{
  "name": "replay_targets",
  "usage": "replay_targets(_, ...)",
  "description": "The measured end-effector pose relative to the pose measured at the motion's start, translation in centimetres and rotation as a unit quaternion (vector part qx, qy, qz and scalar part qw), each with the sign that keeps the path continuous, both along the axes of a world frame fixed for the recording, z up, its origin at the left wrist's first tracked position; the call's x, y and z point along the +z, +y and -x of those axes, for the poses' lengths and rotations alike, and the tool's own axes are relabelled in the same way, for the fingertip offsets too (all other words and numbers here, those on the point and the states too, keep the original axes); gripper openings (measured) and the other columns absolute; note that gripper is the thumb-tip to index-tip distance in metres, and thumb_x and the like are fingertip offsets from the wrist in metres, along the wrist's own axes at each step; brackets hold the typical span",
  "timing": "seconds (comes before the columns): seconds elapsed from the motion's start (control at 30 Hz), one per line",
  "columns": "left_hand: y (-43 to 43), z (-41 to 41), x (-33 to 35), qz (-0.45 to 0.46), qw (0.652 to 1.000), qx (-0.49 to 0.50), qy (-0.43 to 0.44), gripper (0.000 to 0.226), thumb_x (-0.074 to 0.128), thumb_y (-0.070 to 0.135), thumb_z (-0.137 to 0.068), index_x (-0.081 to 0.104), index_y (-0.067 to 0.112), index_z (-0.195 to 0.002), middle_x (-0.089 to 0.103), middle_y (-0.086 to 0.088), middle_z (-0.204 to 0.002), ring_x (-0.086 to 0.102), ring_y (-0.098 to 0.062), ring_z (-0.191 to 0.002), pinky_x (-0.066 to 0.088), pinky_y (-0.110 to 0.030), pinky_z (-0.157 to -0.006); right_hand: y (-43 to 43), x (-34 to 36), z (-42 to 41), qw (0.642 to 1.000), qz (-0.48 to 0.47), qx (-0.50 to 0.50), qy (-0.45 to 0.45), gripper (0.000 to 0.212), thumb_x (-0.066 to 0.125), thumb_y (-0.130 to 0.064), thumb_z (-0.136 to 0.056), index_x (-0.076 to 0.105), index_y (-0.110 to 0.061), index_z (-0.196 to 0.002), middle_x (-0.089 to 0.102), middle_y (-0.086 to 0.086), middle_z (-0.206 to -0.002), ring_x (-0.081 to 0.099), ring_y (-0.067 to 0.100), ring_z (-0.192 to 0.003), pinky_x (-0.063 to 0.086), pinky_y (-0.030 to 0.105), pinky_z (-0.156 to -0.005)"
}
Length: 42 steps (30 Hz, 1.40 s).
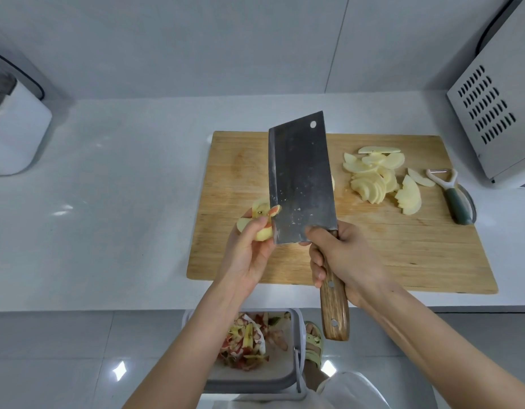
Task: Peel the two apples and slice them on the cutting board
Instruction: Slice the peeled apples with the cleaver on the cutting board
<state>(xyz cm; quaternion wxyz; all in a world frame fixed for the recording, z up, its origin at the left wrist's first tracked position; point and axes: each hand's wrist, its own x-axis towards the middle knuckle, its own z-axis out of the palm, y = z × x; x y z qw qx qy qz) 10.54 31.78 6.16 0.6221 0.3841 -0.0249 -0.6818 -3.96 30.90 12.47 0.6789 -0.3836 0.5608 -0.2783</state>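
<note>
Fingers of the right hand [340, 258] are wrapped fully closed around the brown wooden handle of a broad steel cleaver [301, 178], whose rectangular blade is raised upright beyond the knuckles. The left hand [249, 252] is held palm-up and partly curled, and a pale peeled apple piece [259, 221] with a seed visible and a scrap of red skin at its edge is pinched between its thumb and fingertips. The cleaver's cutting edge is pressed against that piece, just to the right of the left thumb. Both hands are held above the near left part of a rectangular light wooden cutting board [373, 246]. Well beyond and to the right of the right hand, a heap of thin pale apple slices [382, 178] is spread on the board. Further right again, a green-handled peeler [454, 199] is laid at the board's edge. Below the left forearm, a grey bin [284, 376] on the floor is seen holding red and yellow peelings [246, 342].
</note>
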Motion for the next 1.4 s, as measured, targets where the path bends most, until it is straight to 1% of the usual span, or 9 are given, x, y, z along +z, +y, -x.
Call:
replay_targets(0.47,0.1,-0.1,-0.4,0.007,0.998,0.003,-0.057,0.064,0.068,0.007,-0.076,0.045,-0.002,-0.135,0.054,-0.026,-0.130,0.057,-0.032,-0.114,0.053,-0.042,-0.091,0.1,0.0,-0.4,0.996,-0.050,-0.036,-0.060,0.023,0.052,-0.010,-0.095,0.050,-0.009,-0.072,0.039,0.004,-0.044,0.036,0.015,-0.034,0.037,0.023,-0.035)
replay_targets(0.73,0.3,0.5,-0.4,-0.009,0.998,0.004,-0.059,0.076,0.077,0.023,-0.068,0.046,0.003,-0.135,0.045,-0.032,-0.136,0.037,-0.048,-0.131,0.027,-0.066,-0.107,0.3,0.0,-1.0,0.993,-0.055,-0.055,-0.084,0.022,0.052,-0.008,-0.094,0.051,-0.007,-0.072,0.040,0.004,-0.043,0.036,0.014,-0.032,0.037,0.023,-0.034)
replay_targets(0.83,0.2,0.1,-0.1,0.003,1.000,0.017,-0.015,0.071,0.076,0.023,-0.075,0.045,-0.003,-0.134,0.050,-0.029,-0.133,0.048,-0.044,-0.125,0.038,-0.058,-0.104,0.3,0.1,-0.8,0.996,-0.038,-0.047,-0.068,0.024,0.051,-0.009,-0.095,0.050,-0.007,-0.071,0.040,0.003,-0.042,0.036,0.014,-0.032,0.037,0.023,-0.035)
replay_targets(0.9,0.1,-0.3,0.0,0.011,0.999,0.026,0.030,0.041,0.060,0.017,-0.088,0.052,-0.001,-0.124,0.062,-0.020,-0.114,0.062,-0.031,-0.104,0.049,-0.047,-0.093,0.3,0.1,-0.7,0.999,-0.007,-0.029,-0.044,0.027,0.050,-0.009,-0.095,0.049,-0.007,-0.069,0.041,0.004,-0.042,0.037,0.015,-0.032,0.038,0.023,-0.036)
replay_targets(1.0,0.0,-0.4,0.1,0.023,0.995,0.045,0.090,0.037,0.050,0.004,-0.086,0.051,0.009,-0.122,0.067,-0.015,-0.103,0.066,-0.025,-0.091,0.045,-0.043,-0.097,0.7,0.2,-0.6,0.994,0.102,0.009,0.031,0.034,0.047,-0.007,-0.095,0.046,-0.008,-0.060,0.044,0.011,-0.041,0.040,0.017,-0.030,0.038,0.026,-0.038)
replay_targets(1.13,-0.6,-0.6,-0.3,0.006,0.989,0.087,0.117,0.045,0.053,-0.004,-0.075,0.051,0.012,-0.118,0.065,-0.017,-0.107,0.068,-0.031,-0.092,0.056,-0.046,-0.080,1.6,-0.1,-0.7,0.936,0.286,0.068,0.192,0.035,0.049,-0.011,-0.094,0.042,-0.019,-0.061,0.039,-0.005,-0.036,0.038,0.010,-0.031,0.033,0.023,-0.038)
replay_targets(1.23,-1.0,-1.0,-0.7,-0.043,0.990,0.096,0.097,0.033,0.051,0.000,-0.083,0.057,0.008,-0.115,0.063,-0.016,-0.110,0.063,-0.029,-0.102,0.051,-0.045,-0.092,2.1,-0.7,-1.0,0.840,0.437,0.113,0.300,0.034,0.050,-0.011,-0.093,0.036,-0.019,-0.062,0.022,-0.016,-0.043,0.021,0.009,-0.030,0.015,0.013,-0.035)
replay_targets(1.33,-1.3,-0.9,-0.9,-0.080,0.994,0.069,-0.019,0.014,0.050,0.006,-0.092,0.059,0.009,-0.101,0.062,-0.006,-0.092,0.065,-0.013,-0.078,0.055,-0.025,-0.070,2.6,-1.5,-1.0,0.758,0.507,0.174,0.372,0.020,0.046,-0.013,-0.084,0.048,-0.011,-0.064,0.024,-0.012,-0.045,0.018,0.007,-0.033,0.011,0.013,-0.035)
replay_targets(1.4,-1.1,-0.7,-1.0,-0.091,0.989,0.086,-0.082,0.013,0.046,0.009,-0.097,0.057,0.011,-0.092,0.060,-0.002,-0.080,0.063,-0.013,-0.067,0.054,-0.027,-0.072,3.0,-2.5,-0.9,0.712,0.533,0.194,0.414,0.015,0.062,-0.004,-0.074,0.053,-0.008,-0.064,0.032,-0.006,-0.041,0.020,0.010,-0.034,0.016,0.017,-0.030)
